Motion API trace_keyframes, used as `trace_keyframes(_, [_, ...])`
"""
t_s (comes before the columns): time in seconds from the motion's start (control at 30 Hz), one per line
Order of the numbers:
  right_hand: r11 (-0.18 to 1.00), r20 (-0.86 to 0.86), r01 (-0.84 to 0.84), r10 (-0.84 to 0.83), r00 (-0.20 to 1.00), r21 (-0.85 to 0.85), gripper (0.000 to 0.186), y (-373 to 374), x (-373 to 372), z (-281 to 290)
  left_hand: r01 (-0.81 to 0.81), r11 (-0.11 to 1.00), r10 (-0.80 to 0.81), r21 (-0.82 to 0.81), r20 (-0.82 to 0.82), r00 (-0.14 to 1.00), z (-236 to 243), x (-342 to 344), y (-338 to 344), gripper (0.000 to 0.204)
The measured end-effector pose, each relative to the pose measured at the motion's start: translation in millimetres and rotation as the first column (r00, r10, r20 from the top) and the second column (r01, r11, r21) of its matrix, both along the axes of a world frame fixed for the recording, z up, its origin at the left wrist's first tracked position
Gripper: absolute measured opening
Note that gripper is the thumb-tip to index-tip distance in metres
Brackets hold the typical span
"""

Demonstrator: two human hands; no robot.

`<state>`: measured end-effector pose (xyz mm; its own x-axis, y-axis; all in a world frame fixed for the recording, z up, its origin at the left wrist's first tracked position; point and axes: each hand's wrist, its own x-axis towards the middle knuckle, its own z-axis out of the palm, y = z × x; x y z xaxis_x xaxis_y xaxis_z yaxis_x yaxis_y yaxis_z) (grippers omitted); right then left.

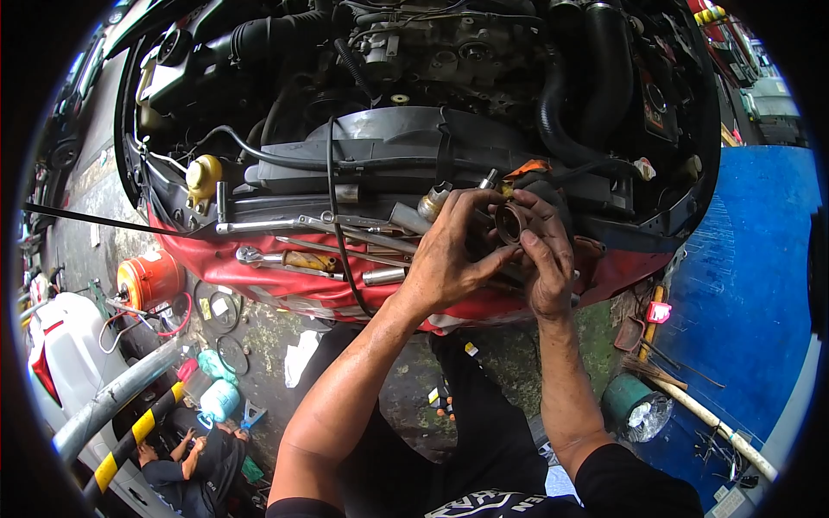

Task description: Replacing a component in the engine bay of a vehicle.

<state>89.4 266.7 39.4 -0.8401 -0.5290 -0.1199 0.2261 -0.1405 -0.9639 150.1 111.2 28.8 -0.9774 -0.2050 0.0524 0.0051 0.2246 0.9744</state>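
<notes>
Both my hands are raised over the front of an open engine bay, holding a small dark round part [509, 223] with a hollow centre. My left hand [458, 250] grips it from the left, thumb beneath it; my right hand [544, 259] has thumb and fingers around its right side. Just behind my left hand lie a metal fitting [429, 205] and a short socket tool [489, 177], near an orange rag [527, 167]. Wrenches [259, 226], a ratchet [250, 256] and several other tools rest along the red cover [199, 250] on the car's front, to the left of my hands.
A yellow reservoir [203, 178] is at the bay's left. An orange bucket [151, 281], hoses, a white car [73, 363] and striped rail [138, 440] are left; a co-worker [186, 466] is low at lower left. A blue panel [751, 259], green bin [623, 397] and poles stand right.
</notes>
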Motion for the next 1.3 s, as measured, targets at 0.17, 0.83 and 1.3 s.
trace_keyframes(0.17, [1.000, -0.005, -0.006, 0.006, 1.000, 0.007, 0.050, 0.5, -0.6, -0.8, 0.001, 1.000, -0.002, 0.018, 0.002, 1.000, -0.5, -0.7, -0.4, 0.063])
trace_keyframes(0.83, [0.999, -0.021, 0.000, 0.000, 1.000, -0.038, 0.047, -1.5, -1.5, -2.7, 0.010, 0.999, -0.010, 0.041, -0.010, 1.000, 2.8, -0.8, -0.6, 0.065])
trace_keyframes(1.3, [0.999, 0.004, 0.016, -0.016, 1.000, -0.031, 0.047, -0.8, -1.1, -2.6, 0.012, 1.000, -0.012, 0.025, 0.029, 1.000, 2.1, -1.0, -0.6, 0.067])
